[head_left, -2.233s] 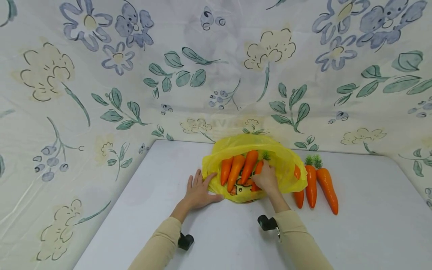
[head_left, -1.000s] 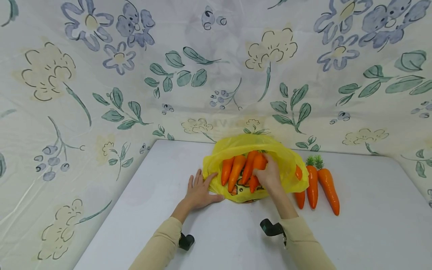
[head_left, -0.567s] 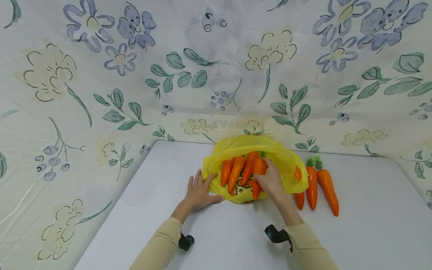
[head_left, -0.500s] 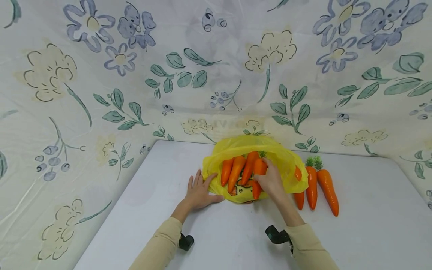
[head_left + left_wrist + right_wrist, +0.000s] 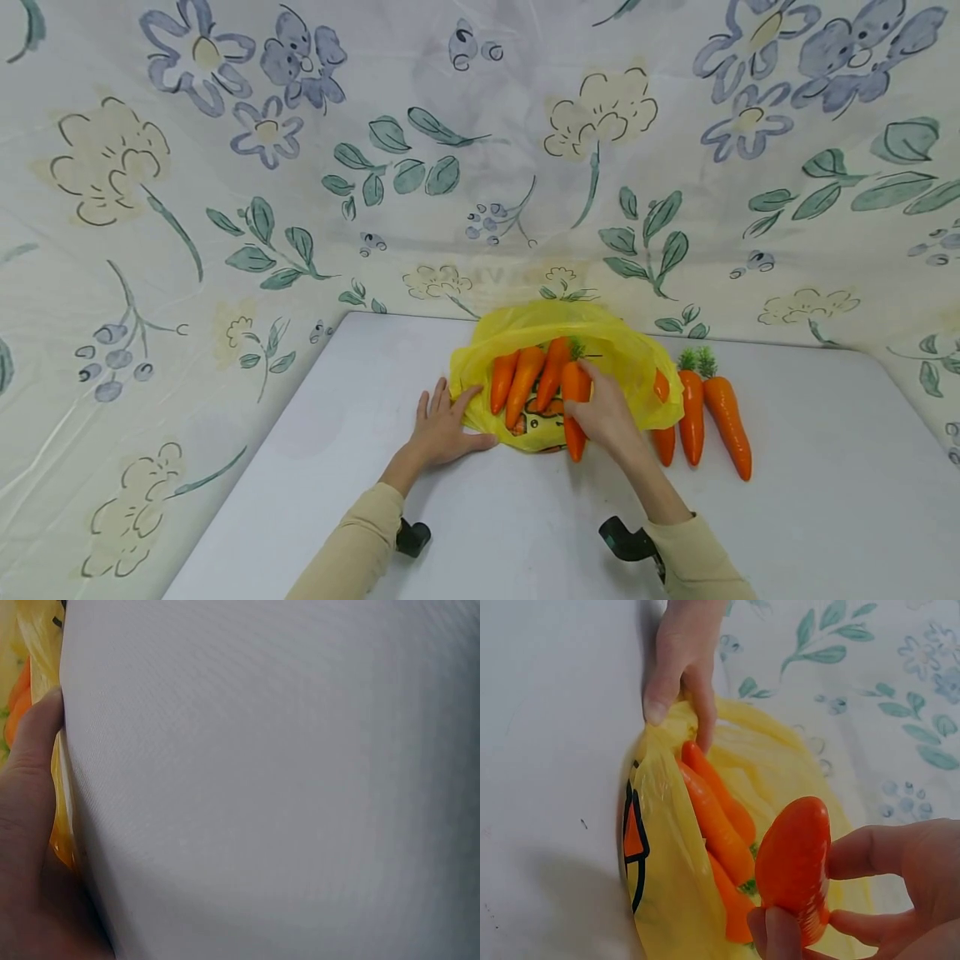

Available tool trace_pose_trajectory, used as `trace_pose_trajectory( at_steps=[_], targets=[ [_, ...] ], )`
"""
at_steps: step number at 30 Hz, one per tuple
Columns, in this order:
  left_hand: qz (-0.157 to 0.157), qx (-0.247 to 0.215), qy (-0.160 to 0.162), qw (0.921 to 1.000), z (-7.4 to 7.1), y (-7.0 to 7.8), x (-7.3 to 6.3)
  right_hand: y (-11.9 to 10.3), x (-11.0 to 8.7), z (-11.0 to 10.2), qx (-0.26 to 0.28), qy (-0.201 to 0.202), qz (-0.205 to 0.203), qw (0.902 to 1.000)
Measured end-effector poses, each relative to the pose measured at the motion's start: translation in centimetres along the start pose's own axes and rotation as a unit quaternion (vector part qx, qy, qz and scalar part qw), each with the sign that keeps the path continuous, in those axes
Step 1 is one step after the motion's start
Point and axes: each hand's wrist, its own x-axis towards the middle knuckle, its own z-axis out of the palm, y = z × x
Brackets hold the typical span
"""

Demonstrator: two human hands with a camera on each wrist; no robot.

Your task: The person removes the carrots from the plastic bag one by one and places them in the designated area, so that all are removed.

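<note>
My right hand (image 5: 609,410) pinches an orange carrot (image 5: 576,392) with a green top between thumb and fingers, at the mouth of a yellow plastic bag (image 5: 637,346). The carrot's tip hangs past the bag's near edge; the right wrist view shows this carrot (image 5: 795,862) from its tip end. Three more carrots (image 5: 526,377) lie side by side inside the bag. My left hand (image 5: 438,427) rests with spread fingers at the bag's left side, index finger and thumb touching its rim. In the right wrist view the left hand (image 5: 686,667) straddles that rim.
Right of the bag lie a carrot (image 5: 692,421) and another carrot (image 5: 727,427) with green tops; a third carrot (image 5: 664,446) is partly hidden by the bag. The white table (image 5: 525,525) ends behind at a floral cloth (image 5: 480,167).
My right hand has taken hold of the carrot inside the bag and drawn it toward me, its tip now over the near edge. The left hand has not moved.
</note>
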Motion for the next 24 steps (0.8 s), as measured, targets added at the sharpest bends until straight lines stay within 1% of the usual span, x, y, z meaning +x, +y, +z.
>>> trace_pose_trajectory(
  at_steps=[2,7,15,19,24],
  targets=[
    [0.003,-0.002,0.003,1.0000,-0.1,0.1,-0.1,0.1,-0.3,-0.1,-0.004,-0.002,-0.002,1.0000],
    [-0.001,0.004,-0.001,1.0000,-0.1,0.1,-0.1,0.2,-1.1,-0.2,-0.015,-0.009,-0.020,0.9996],
    [0.001,0.008,-0.003,1.0000,0.1,-0.2,0.2,0.4,-2.3,-0.4,-0.040,-0.022,-0.050,0.9977],
    [0.000,0.004,-0.001,1.0000,0.0,-0.1,0.1,0.4,-3.0,-0.5,-0.042,-0.025,-0.066,0.9966],
    [0.000,0.003,0.001,1.0000,-0.1,0.1,0.0,0.5,-3.7,-1.0,-0.036,-0.028,-0.071,0.9965]
  ],
)
